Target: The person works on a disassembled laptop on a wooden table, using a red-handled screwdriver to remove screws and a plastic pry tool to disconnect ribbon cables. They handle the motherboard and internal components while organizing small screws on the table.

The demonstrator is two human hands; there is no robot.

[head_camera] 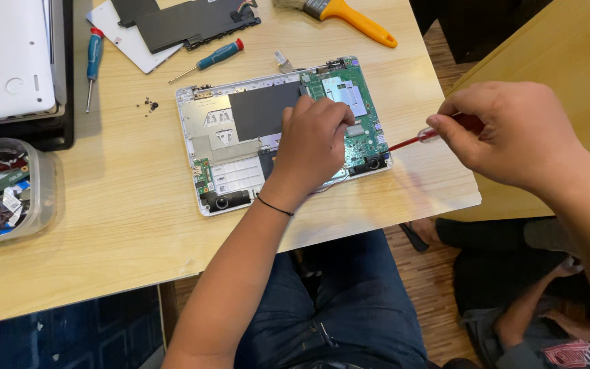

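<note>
pale wooden table (124, 225), brown wood-plank floor (425, 273), evenly lit.

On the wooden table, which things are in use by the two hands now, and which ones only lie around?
In use:
- opened laptop base, left hand pressing on it
- red screwdriver, held by right hand

Lying about:
- two teal screwdrivers
- orange-handled brush
- black battery pack
- loose screws
- plastic box of parts

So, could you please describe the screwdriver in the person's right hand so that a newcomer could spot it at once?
Start at the opened laptop base on the wooden table. Just past its right edge, the right hand holds a screwdriver pointing toward the green circuit board. Its handle and shaft are red, unlike the two teal-handled ones farther up the table.
</note>
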